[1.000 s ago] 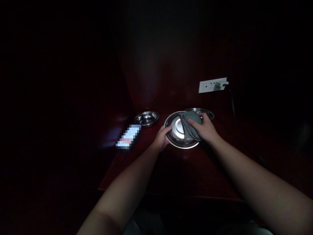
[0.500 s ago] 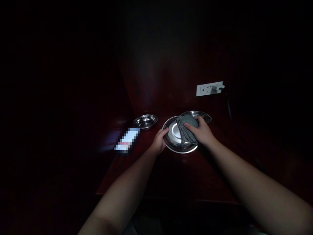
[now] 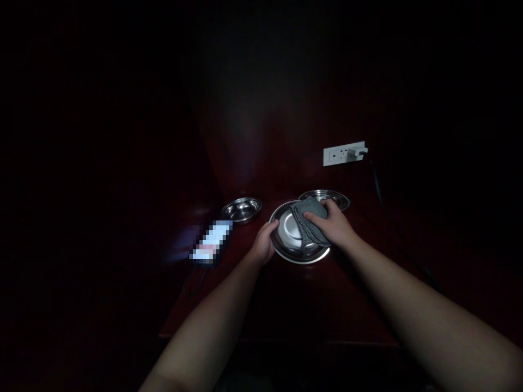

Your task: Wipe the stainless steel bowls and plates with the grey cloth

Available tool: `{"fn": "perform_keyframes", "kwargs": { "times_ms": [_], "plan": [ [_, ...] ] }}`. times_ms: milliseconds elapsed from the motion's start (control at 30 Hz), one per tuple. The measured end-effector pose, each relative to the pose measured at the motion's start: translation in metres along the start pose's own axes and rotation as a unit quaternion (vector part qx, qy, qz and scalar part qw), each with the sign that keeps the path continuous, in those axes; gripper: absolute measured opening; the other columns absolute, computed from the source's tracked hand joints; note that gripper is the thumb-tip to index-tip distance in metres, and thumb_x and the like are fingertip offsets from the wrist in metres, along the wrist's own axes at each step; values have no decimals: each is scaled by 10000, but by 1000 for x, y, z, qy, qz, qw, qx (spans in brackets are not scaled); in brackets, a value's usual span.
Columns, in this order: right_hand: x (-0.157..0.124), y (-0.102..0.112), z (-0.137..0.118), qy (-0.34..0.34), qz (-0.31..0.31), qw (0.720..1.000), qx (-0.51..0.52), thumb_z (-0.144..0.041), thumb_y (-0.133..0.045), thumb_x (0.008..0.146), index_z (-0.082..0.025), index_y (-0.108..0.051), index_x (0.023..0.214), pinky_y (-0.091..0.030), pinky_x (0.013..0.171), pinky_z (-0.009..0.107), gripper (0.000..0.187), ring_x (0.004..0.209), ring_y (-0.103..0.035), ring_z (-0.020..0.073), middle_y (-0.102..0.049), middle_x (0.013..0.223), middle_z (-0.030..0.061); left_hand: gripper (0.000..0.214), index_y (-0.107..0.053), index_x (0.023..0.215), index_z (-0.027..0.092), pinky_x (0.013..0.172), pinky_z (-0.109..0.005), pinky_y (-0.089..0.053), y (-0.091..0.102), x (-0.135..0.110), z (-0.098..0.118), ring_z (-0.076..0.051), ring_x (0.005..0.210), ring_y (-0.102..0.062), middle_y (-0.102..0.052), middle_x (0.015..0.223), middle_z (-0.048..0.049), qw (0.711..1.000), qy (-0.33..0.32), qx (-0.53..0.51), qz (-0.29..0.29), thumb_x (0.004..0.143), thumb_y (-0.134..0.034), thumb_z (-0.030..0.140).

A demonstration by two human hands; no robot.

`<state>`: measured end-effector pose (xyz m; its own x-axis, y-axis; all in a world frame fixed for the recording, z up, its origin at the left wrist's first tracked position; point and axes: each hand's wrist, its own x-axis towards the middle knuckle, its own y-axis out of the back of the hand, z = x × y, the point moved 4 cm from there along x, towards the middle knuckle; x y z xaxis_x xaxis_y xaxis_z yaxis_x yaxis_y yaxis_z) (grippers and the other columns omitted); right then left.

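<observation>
Both forearms reach forward and inward over the dark red surface (image 3: pixel 310 313), the left one rising steeply from the lower left, the right one slanting in from the lower right, so that the two hands come close together with a steel dish between them.

The left hand (image 3: pixel 265 244) grips the steel dish (image 3: pixel 289 231) by its left edge: the thumb lies over the rim onto the inner face, while the other fingers pass underneath and are mostly hidden. The dish is tilted, its hollow side turned toward the person; whether its underside touches the surface cannot be told.

The right hand (image 3: pixel 335 224) is closed around a bunched grey cloth (image 3: pixel 310 218), thumb pointing left along its near side and fingers curled over the far side. The cloth is pressed against the right part of the dish's inner face, its folds hanging toward the near rim.

Just beyond the right hand, a second dish (image 3: pixel 342 200) lies on the surface, partly covered from sight by the cloth and fingers. Beyond the left hand and a little to its left sits a small steel bowl (image 3: pixel 242 209). Farther left of that hand is a lit phone (image 3: pixel 211 244), its screen blurred. Above and beyond the right hand, a white wall socket (image 3: pixel 337 155) holds a plug (image 3: pixel 358 153).
</observation>
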<state>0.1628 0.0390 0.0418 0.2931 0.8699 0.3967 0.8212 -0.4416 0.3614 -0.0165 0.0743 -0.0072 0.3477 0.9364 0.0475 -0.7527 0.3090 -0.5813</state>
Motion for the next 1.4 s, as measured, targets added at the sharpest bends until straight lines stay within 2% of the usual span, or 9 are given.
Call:
{"fn": "perform_keyframes", "kwargs": {
  "times_ms": [133, 300, 733, 1133, 1400],
  "plan": [
    [0, 0, -2, 14, -13, 1000, 1, -590, -605, 601, -217, -495, 947, -443, 734, 372, 521, 827, -572, 228, -599, 916, 52, 336, -605, 980, 124, 907, -375, -433, 2, 2, -2, -226, 928, -616, -681, 894, -88, 1000, -2, -3, 8, 695, -630, 300],
    [0, 0, -1, 0, -7, 1000, -2, -606, -506, 684, -212, -501, 952, -437, 708, 378, 476, 794, -576, 229, -600, 856, 47, 312, -605, 971, 125, 912, -372, -424, 2, 4, -4, -218, 918, -618, -679, 891, -83, 1000, -1, -9, -5, 702, -623, 283],
    [2, -1, 3, -6, -6, 1000, -3, -593, -617, 601, -213, -484, 958, -447, 720, 363, 539, 825, -575, 230, -596, 918, 62, 286, -606, 957, 118, 888, -341, -432, 1, 3, -3, -197, 886, -620, -672, 895, -85, 1000, -14, 0, -13, 718, -609, 276],
    [4, -2, 8, 0, -3, 1000, -2, -585, -613, 604, -216, -491, 956, -453, 736, 387, 525, 814, -580, 231, -600, 906, 56, 288, -612, 951, 125, 875, -350, -437, 2, 4, -4, -186, 830, -627, -675, 860, -73, 1000, -15, -1, -6, 709, -620, 282],
    [4, -4, 11, -7, -3, 1000, 16, -570, -629, 587, -214, -488, 955, -461, 721, 381, 531, 810, -581, 223, -596, 903, 50, 301, -605, 965, 124, 891, -358, -430, 2, 3, -3, -208, 895, -620, -673, 890, -85, 1000, -7, 2, -8, 712, -614, 286]
  ]
}}
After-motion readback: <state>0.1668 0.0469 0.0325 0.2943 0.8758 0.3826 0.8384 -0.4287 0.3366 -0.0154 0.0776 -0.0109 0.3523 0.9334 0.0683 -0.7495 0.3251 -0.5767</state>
